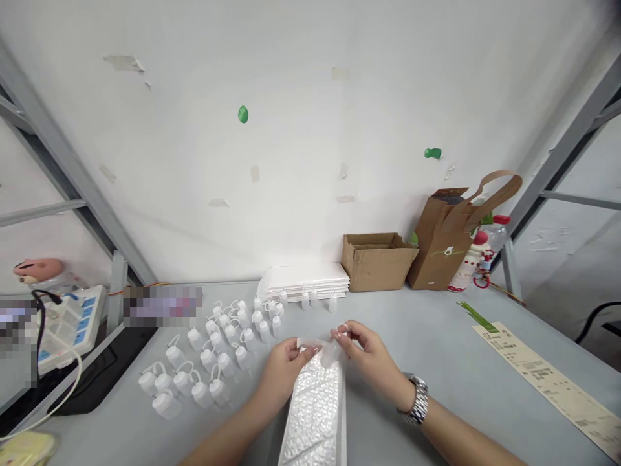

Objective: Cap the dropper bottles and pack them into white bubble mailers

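your left hand (pixel 287 367) pinches the mailer's (pixel 313 414) near end-flap, likely to steady it; your right hand (pixel 366 359) grips what looks like a translucent bottle (pixel 332 354) over that end. mailer lies lengthwise on the counter (pixel 383 433), bubbly, glossy, flat. loose bottles (pixel 195 339) sit left, within reach: squat, frosted plastic, looped caps.

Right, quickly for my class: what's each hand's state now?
Left hand: closed, pinching the bubble-wrap sleeve.
Right hand: closed, apparently on a small bottle.
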Available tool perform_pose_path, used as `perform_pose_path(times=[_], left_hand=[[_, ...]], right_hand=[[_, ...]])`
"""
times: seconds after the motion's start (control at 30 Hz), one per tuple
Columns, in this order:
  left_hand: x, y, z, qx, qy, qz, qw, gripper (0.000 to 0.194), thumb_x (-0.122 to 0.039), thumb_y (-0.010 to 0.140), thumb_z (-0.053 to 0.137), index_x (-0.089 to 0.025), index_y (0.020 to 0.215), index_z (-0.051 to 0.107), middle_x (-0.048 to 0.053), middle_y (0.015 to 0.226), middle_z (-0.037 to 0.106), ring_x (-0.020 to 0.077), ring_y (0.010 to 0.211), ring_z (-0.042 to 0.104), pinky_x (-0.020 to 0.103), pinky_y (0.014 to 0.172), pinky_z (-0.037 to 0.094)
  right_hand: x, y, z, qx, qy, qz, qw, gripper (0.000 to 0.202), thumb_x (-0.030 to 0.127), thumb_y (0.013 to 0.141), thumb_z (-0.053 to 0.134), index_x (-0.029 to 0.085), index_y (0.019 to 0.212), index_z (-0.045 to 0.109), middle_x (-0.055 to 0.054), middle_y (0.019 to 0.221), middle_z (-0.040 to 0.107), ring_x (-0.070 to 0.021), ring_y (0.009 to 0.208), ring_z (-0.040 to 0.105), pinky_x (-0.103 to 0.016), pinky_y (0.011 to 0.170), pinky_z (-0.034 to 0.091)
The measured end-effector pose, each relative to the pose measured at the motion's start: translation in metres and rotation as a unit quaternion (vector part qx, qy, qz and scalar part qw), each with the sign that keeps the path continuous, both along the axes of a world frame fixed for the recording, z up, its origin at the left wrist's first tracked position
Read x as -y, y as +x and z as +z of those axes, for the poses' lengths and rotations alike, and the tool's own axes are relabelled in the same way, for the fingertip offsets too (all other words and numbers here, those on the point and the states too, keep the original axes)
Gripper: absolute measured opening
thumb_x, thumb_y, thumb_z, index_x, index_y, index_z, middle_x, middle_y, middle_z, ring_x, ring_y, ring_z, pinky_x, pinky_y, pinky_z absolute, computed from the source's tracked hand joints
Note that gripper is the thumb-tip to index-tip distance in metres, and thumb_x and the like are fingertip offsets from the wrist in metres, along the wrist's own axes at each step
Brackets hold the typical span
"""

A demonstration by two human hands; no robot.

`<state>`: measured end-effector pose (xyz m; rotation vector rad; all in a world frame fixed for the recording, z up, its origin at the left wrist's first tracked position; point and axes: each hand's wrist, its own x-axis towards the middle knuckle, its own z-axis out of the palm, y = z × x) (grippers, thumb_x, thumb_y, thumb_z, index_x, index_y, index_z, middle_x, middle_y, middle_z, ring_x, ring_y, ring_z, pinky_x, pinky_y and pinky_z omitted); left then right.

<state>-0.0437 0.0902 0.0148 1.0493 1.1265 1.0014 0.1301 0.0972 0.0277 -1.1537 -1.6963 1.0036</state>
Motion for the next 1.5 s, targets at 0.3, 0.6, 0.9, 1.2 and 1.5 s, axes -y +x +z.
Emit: perform_pose_path(times=[0.3,0.6,0.9,1.2,1.5], left_hand=[[0.0,0.0,-0.006,-0.022,0.015,0.005,1.0,0.044,-0.054,0.058,0.07,-0.013,0.074,0.064,0.002,0.059,0.064,0.0191,0.058,0.058,0.026,0.053,0.039],[0.002,0.004,-0.011,-0.004,0.038,0.015,0.999,0.044,-0.057,0.06,0.067,-0.018,0.06,0.046,-0.007,0.052,0.042,0.0098,0.051,0.039,0.022,0.049,0.029],[0.014,0.006,-0.012,-0.1,0.053,0.002,0.994,0.042,-0.059,0.071,0.055,-0.019,0.062,0.049,-0.006,0.054,0.045,0.0121,0.053,0.04,0.023,0.05,0.028],[0.006,0.001,-0.011,-0.09,0.076,0.043,0.992,0.045,-0.063,0.073,0.05,-0.018,0.068,0.054,-0.004,0.059,0.048,0.0137,0.058,0.044,0.023,0.055,0.035],[0.004,0.0,-0.014,-0.084,0.069,0.067,0.992,0.046,-0.064,0.07,0.052,-0.018,0.064,0.051,-0.005,0.055,0.045,0.0128,0.055,0.042,0.023,0.052,0.033]], right_hand=[[0.007,0.0,-0.002,0.103,0.166,-0.003,0.981,0.017,0.031,0.091,0.044,0.022,0.09,0.059,-0.004,0.083,0.061,-0.0185,0.081,0.053,-0.032,0.076,0.043],[0.008,-0.001,0.0,0.122,0.156,0.016,0.98,0.033,0.035,0.093,0.035,0.02,0.075,0.057,-0.002,0.069,0.056,-0.0171,0.074,0.05,-0.03,0.072,0.041],[-0.007,0.005,0.002,0.069,-0.122,0.119,0.983,0.048,0.061,0.082,0.042,0.018,0.061,0.051,0.006,0.051,0.04,-0.0093,0.047,0.035,-0.023,0.05,0.031],[-0.001,-0.004,-0.001,0.031,-0.069,0.017,0.997,0.025,0.044,0.081,0.055,0.02,0.078,0.052,0.004,0.061,0.053,-0.0133,0.06,0.052,-0.025,0.061,0.04],[0.001,-0.003,-0.004,0.111,0.023,0.137,0.984,0.033,0.043,0.085,0.051,0.019,0.065,0.064,-0.002,0.072,0.055,-0.0159,0.074,0.053,-0.028,0.071,0.042]])
